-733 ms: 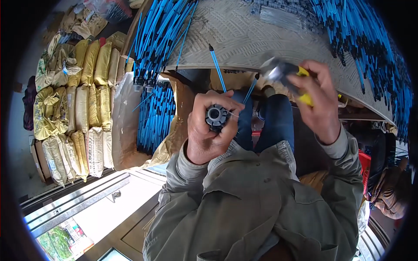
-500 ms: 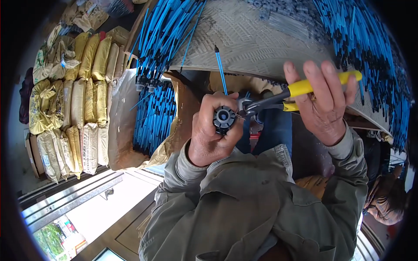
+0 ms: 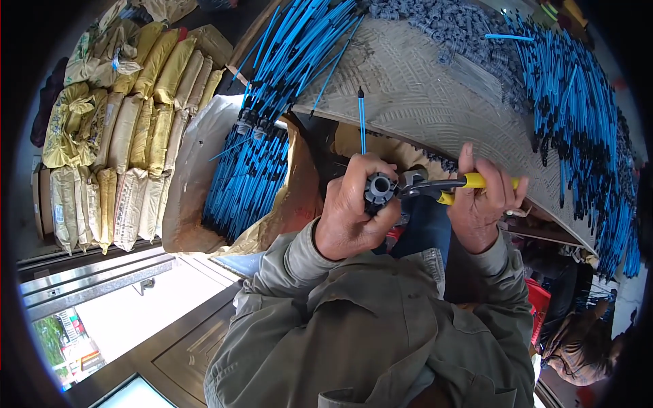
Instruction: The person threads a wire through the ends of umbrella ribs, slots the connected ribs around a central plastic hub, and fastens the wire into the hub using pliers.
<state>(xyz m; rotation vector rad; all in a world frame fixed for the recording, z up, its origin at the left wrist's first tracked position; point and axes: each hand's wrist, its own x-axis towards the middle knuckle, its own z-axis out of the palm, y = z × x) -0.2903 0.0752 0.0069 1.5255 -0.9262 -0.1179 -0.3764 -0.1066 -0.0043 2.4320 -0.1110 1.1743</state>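
My left hand (image 3: 347, 214) is wrapped around a black ribbed round fitting (image 3: 374, 198), its hollow end facing up at me. From beyond that fist a thin blue tube (image 3: 362, 122) with a black tip sticks out, apparently part of the same piece. My right hand (image 3: 481, 211) has its fingers curled over the yellow handles of a pair of pliers (image 3: 435, 184). The dark jaws reach left, right beside the fitting. A greyish piece shows there too; whether the jaws grip it I cannot tell.
A paper sack (image 3: 197, 170) full of blue tubes stands on the left. Ahead, a patterned worktable (image 3: 408, 81) carries blue tube bundles (image 3: 578, 102) and a pile of grey fittings (image 3: 462, 27). Stacked bags (image 3: 129, 136) fill the far left. Someone else (image 3: 578, 350) is at lower right.
My right hand has come lower and nearer my left, its fingers curling further round the handles, which are closer together. The whole view has shifted a little; my left hand keeps hold of the fitting.
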